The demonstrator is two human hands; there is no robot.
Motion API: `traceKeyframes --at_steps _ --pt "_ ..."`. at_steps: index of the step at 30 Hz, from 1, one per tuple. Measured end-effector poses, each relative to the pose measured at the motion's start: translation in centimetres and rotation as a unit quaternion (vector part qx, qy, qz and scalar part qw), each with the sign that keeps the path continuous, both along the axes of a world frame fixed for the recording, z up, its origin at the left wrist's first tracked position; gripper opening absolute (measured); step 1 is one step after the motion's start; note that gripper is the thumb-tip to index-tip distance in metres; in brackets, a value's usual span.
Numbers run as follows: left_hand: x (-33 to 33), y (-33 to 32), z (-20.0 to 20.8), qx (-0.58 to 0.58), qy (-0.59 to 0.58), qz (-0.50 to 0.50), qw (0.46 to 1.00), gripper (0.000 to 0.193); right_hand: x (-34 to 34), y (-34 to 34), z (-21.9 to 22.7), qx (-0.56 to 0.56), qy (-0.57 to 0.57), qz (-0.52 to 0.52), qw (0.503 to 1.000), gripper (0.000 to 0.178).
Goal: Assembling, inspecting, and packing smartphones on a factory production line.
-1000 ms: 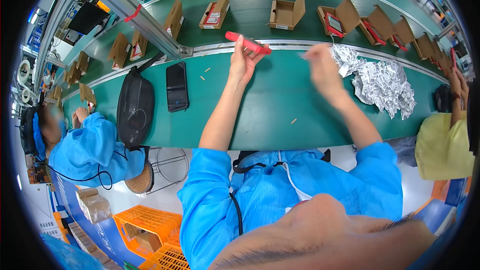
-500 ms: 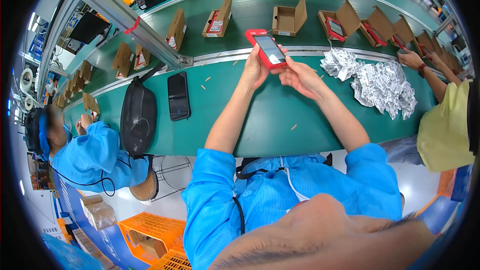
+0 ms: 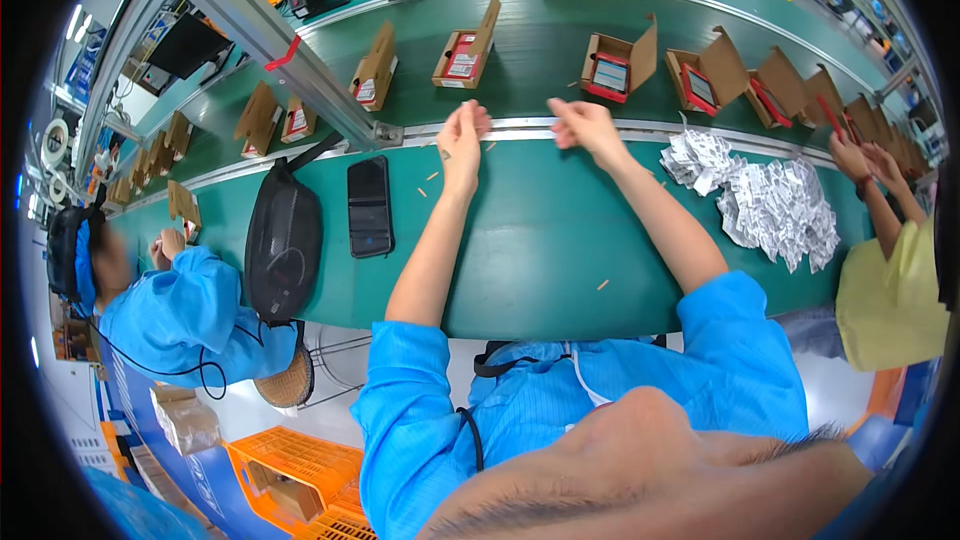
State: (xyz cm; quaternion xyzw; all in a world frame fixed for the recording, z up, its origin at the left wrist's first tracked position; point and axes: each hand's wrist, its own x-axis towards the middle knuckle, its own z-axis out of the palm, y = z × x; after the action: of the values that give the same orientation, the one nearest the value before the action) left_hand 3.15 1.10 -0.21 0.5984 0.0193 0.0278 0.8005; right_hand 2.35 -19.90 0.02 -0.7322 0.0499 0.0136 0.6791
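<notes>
A red-cased handheld device (image 3: 608,75) with a screen lies in an open cardboard box (image 3: 640,55) on the far green strip. My right hand (image 3: 588,128) hovers just in front of that box, with nothing held and its fingers loosely apart. Over the near edge of the metal rail is my left hand (image 3: 463,140), its fingers curled together and nothing showing in them. The box nearest my left hand (image 3: 470,52) stands open with a red and white item inside.
A heap of white paper packets (image 3: 775,202) lies at right, near a co-worker's hands (image 3: 860,160). On the left are a black folding phone-like case (image 3: 370,207) and a black bag (image 3: 283,240). A metal post (image 3: 270,40) rises left of the boxes. Another person sits at left.
The red device has gone from my hands into the open box. My hands have let go and moved apart, the left one leftward. The view has shifted slightly.
</notes>
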Motion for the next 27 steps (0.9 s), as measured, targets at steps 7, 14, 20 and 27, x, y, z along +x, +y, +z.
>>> traceKeyframes --at_steps 7,14,20,27 --pt "5.1 -0.7 -0.5 0.042 -0.059 0.141 0.987 0.033 10.2 9.1 3.0 -0.320 -0.187 -0.113 0.922 0.041" --pt "5.5 -2.9 -0.7 -0.199 -0.029 -0.001 0.980 0.047 4.6 8.7 3.3 -0.509 -0.491 0.002 0.707 0.025" --pt "3.8 -1.1 -1.2 -0.359 -0.008 -0.096 0.928 0.061 2.5 6.9 5.2 -0.465 -0.395 -0.055 0.791 0.027" --pt "0.6 -1.1 -0.3 -0.392 0.020 -0.128 0.911 0.051 7.1 -4.6 -1.8 -0.107 -0.033 -0.147 0.983 0.043"
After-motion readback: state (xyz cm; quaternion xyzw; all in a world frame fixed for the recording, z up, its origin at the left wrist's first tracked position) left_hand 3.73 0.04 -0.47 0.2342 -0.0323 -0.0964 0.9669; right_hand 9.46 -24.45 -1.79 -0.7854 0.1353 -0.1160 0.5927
